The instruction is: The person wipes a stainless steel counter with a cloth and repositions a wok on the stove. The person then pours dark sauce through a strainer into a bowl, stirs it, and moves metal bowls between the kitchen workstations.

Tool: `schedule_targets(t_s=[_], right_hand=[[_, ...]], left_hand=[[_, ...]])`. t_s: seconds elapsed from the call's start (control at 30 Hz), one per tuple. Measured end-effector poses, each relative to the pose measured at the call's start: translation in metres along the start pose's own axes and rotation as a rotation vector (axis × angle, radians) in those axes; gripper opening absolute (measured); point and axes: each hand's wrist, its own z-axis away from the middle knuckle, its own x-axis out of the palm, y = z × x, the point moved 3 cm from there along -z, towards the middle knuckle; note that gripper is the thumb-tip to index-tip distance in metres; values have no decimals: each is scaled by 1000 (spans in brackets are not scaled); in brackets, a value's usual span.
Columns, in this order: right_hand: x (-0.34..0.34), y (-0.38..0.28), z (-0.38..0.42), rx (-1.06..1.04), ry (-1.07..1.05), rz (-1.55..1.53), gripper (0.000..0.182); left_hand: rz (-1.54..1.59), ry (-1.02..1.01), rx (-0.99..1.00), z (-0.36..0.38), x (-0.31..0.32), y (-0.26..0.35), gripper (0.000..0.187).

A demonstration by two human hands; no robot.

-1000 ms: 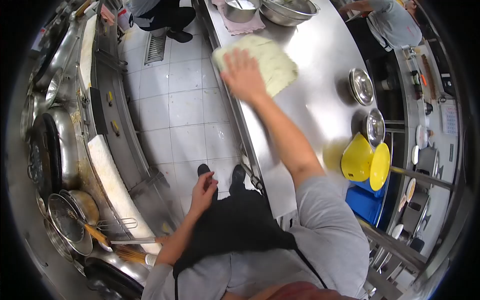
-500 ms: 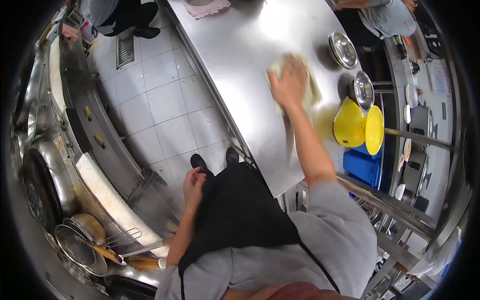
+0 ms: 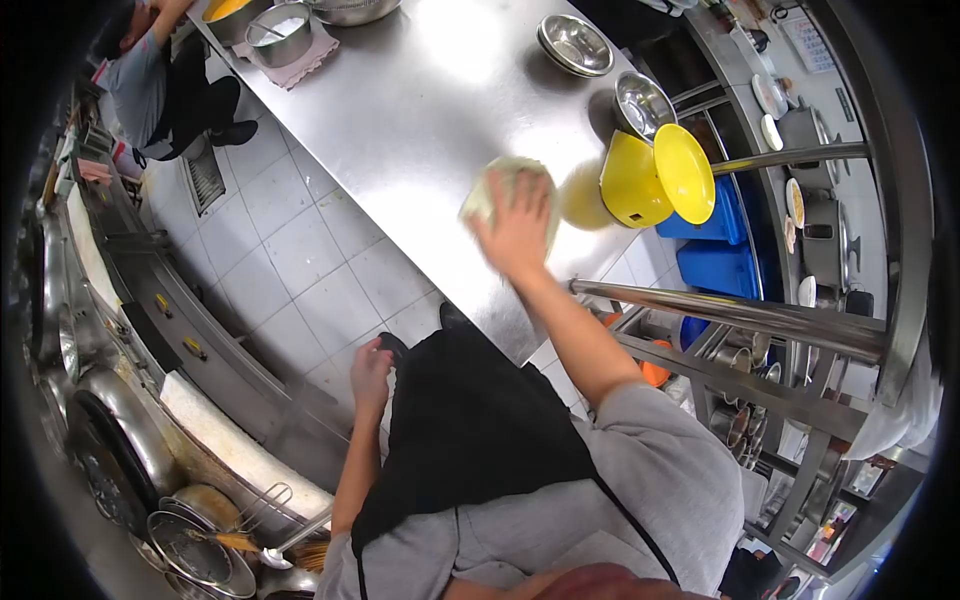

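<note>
My right hand (image 3: 517, 225) lies spread and palm down on a pale yellow-green cloth (image 3: 486, 196), pressing it against the steel table (image 3: 400, 130). To the right of the cloth are a yellow container (image 3: 630, 180) and a round yellow pan or lid (image 3: 684, 175). Steel bowls (image 3: 575, 45) and another steel bowl (image 3: 644, 104) sit beyond them near the table's far edge. My left hand (image 3: 371, 370) hangs beside my black apron, away from the table, its fingers loosely curled; nothing shows in them.
Metal pots (image 3: 279, 36) stand on a pink cloth (image 3: 300, 68) at the table's far left. A person (image 3: 150, 90) is at upper left. Pans and strainers (image 3: 190, 548) fill the lower left. A steel rail (image 3: 740, 312) and blue bins (image 3: 716, 268) are on the right.
My right hand and the cloth have moved nearer to the table's near corner. The view has shifted, bringing the pots and more of the person at upper left into sight.
</note>
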Motion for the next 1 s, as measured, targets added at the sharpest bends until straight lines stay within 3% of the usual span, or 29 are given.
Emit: schedule_targets(t_s=[0.1, 0.17, 0.27, 0.33, 0.4, 0.47, 0.53, 0.6, 0.67, 0.8, 0.9, 1.0], right_hand=[[15, 43, -85, 530, 160, -38, 82], [19, 50, -141, 653, 124, -53, 81], [61, 25, -206, 227, 88, -98, 78], [52, -57, -196, -194, 9, -10, 68], [52, -120, -133, -501, 52, 47, 65], [32, -131, -50, -771, 49, -169, 62], [6, -97, 9, -732, -117, -334, 62], [1, -41, 57, -403, -66, -342, 71], [-1, -7, 61, -145, -51, -66, 88], [25, -17, -56, -142, -43, 23, 84], [48, -66, -166, -253, -17, -63, 83], [61, -104, -190, -367, 69, -116, 78]], left_hand=[[36, 20, 7, 5, 4, 8, 40], [51, 43, 9, 9, 3, 5, 37], [32, 23, 5, 18, 4, -7, 37], [-25, 13, 49, 18, 5, -29, 36], [-96, -18, 12, 20, 6, -32, 36], [-150, -48, -7, 22, 7, -34, 36], [-188, -64, -16, 23, 3, -40, 35], [-156, -10, -28, 27, -7, -49, 33], [-95, 53, -65, 34, -13, -58, 32], [-21, 95, -101, 43, -22, -83, 35], [-39, 89, -79, 44, -15, -89, 37], [-96, 57, -59, 36, -2, -69, 37]])
